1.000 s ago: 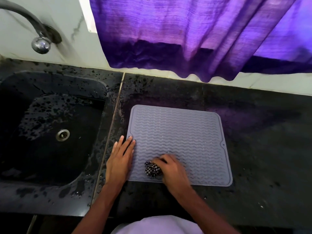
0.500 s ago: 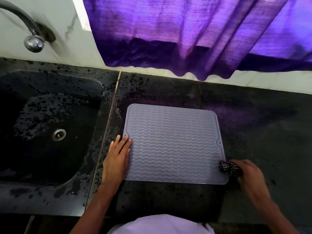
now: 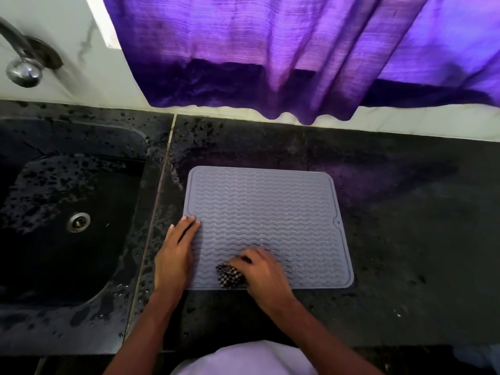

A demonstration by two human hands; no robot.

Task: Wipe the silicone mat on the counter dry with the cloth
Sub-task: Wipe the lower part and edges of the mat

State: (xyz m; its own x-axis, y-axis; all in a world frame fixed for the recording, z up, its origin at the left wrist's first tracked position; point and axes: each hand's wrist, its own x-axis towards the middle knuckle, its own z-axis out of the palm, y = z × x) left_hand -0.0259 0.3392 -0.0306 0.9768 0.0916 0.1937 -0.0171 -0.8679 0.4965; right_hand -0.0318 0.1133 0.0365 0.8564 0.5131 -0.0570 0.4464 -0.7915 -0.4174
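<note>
A grey silicone mat (image 3: 265, 212) with wavy ridges lies flat on the dark counter, just right of the sink. My left hand (image 3: 176, 253) lies flat with straight fingers on the mat's left edge. My right hand (image 3: 262, 274) grips a bunched black-and-white checked cloth (image 3: 230, 276) and holds it down on the mat near the front edge, left of centre. Small water drops glint among the ridges in the mat's middle.
A black sink (image 3: 67, 212) with a metal drain (image 3: 78, 221) fills the left; its rim and the counter (image 3: 405, 239) beside it are spattered with water. A chrome tap (image 3: 21, 66) sticks out at top left. A purple curtain (image 3: 270, 50) hangs over the back wall.
My right hand has swept the cloth leftward, from the mat's front right corner back to the front left part. My left hand has stayed on the left edge.
</note>
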